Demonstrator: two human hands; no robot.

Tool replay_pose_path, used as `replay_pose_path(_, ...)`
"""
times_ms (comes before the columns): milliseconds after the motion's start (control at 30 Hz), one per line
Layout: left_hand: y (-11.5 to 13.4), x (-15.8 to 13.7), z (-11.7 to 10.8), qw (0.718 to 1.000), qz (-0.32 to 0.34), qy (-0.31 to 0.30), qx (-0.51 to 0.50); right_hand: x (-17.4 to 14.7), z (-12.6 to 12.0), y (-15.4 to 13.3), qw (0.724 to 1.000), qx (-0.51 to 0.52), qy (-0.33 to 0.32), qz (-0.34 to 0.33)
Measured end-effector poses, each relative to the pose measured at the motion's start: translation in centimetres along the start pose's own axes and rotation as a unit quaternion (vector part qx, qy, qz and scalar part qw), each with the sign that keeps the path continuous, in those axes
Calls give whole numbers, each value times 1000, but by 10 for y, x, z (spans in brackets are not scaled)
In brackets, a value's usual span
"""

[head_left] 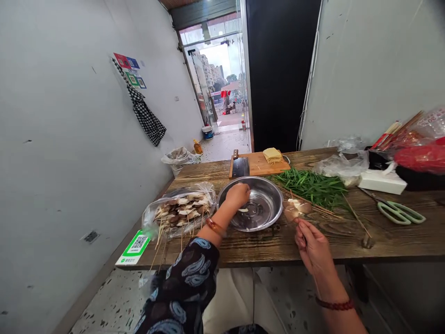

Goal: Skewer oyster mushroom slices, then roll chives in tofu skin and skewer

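Beside the bowl [252, 229], the mushroom skewer [292, 214] is pinched by the right grip [314, 246], probably for steadiness. Over the bowl, the left grip's [237, 195] closure cannot be told.

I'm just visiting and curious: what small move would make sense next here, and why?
Probably the left hand should pick up the pale piece in the metal bowl and bring it to the mushroom skewer. That hand is already over the bowl, close to the piece, while the right hand holds the skewer just beside the bowl.
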State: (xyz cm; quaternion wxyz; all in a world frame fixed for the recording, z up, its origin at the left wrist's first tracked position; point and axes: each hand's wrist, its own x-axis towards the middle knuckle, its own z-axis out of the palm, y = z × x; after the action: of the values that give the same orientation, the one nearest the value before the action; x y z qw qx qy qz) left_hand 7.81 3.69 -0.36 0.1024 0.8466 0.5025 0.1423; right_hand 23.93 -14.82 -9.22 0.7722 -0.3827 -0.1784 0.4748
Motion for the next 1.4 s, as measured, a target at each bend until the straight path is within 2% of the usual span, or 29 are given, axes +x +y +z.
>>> replay_pose_path(200, -15, 0, 20, 993, -43, -46, 101, 2, -2, 2, 1000, -20, -3, -8)
replay_pose_path(367, -14, -1, 24, 994, -48, -56, 81, 4, -9, 12, 996, -81, -36, -26)
replay_pose_path(567, -10, 2, 13, 997, -53, -32, -44, 6, -15, 19, 988, -136, -63, -35)
replay_pose_path(700, 5, -9, -3, 983, -49, -27, -177, 1, -14, 12, 988, -137, -68, -35)
replay_pose_path(767, 15, -23, -10, 956, -40, -39, -289, -5, -14, 7, 987, -143, -71, -36)
replay_pose_path(833, 26, -39, -16, 896, -27, -51, -440, -14, -14, 0, 983, -163, -81, -39)
replay_pose_path(900, 35, -54, -20, 855, -9, -43, -516, -25, -12, -9, 973, -201, -103, -47)
replay_pose_path(1067, 50, -78, -26, 863, 30, 15, -503, -44, 4, -25, 940, -294, -152, -77)
replay_pose_path(1267, 48, -95, -33, 881, 43, 30, -471, -50, 13, -24, 929, -328, -148, -82)
replay_pose_path(1400, 46, -106, -38, 849, 26, 9, -528, -54, 13, -19, 929, -331, -148, -79)
